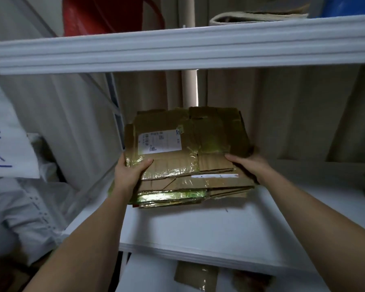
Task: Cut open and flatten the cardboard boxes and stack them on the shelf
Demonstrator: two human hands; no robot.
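A stack [183,163] of flattened cardboard boxes sits over the middle shelf [198,232], toward its back left, held at both near corners. The left hand [129,175] grips the stack's left edge — thumb curled over the top sheet, the other fingers hidden beneath. The right hand [248,163] holds the right edge the same way, thumb lying flat across the top cardboard and fingers wrapped round the side out of sight. Whether the stack rests fully on the shelf or is partly lifted cannot be told. The top box carries a white label [159,142] and strips of shiny tape [169,169]; more taped sheets show in the layers under it.

Above runs the white front rail of the upper shelf [177,49], with a red object [105,13] and folded fabric [259,16] on it. A white bag [19,197] bulges at the left — blue marks are on it. Another cardboard piece [196,275] lies on the level below.
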